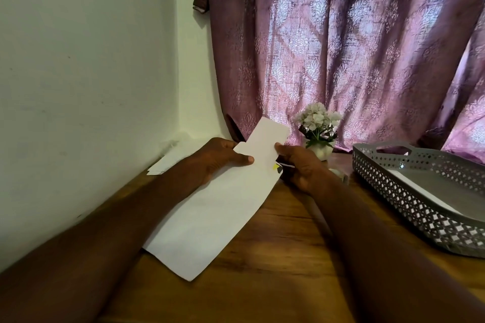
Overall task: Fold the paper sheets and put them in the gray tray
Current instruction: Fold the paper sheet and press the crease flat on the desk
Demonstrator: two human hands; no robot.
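A small folded white paper [265, 140] is held up above the wooden table, tilted to the right. My left hand [217, 158] pinches its left edge and my right hand [301, 165] pinches its right edge. Beneath both hands a larger white paper sheet [215, 223] lies flat on the table, angled toward the near side. The gray tray [409, 191], with perforated walls, stands at the right; a white sheet [420, 190] lies inside it. More white sheets [168, 162] lie against the wall behind my left wrist.
A small white pot of pale flowers [319, 130] stands just behind my right hand, by the purple curtain [354, 47]. A white wall [78, 86] borders the table on the left. The wooden table [275, 270] extends toward me.
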